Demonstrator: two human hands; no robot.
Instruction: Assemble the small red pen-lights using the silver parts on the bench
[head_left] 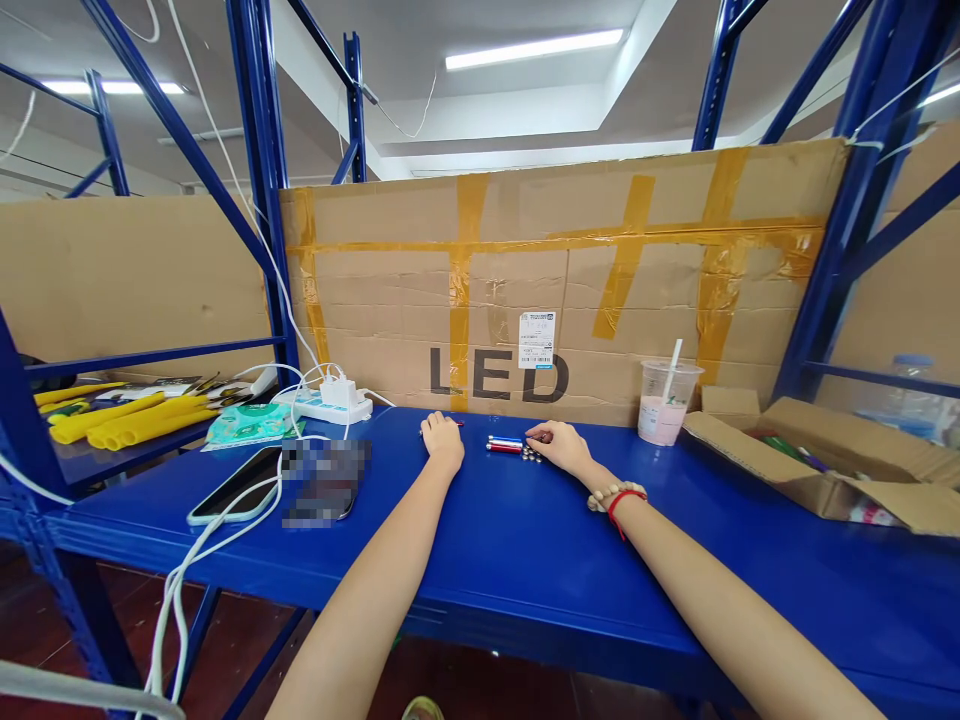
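Note:
On the blue tabletop, my left hand (442, 441) rests palm down with its fingers curled. A thin, dark red end shows beside those fingers; most of what lies under them is hidden. To the right, my right hand (561, 446) has thumb and fingertips pinched together, and whatever is between them is too small to make out. Just left of those fingertips lie small blue and red metallic tubes (505, 447) side by side. Several tiny silvery round pieces (532, 455) are scattered below the right fingertips. A beaded bracelet and a red cord (616, 503) circle my right wrist.
Behind stands a taped cardboard panel (390, 310). At right are a plastic cup with straw (664, 405) and an open cardboard box (802, 480). Left are a phone (240, 485), a blurred-out dark object (326, 485), white cables, a power strip (330, 402) and a wipes pack (251, 425).

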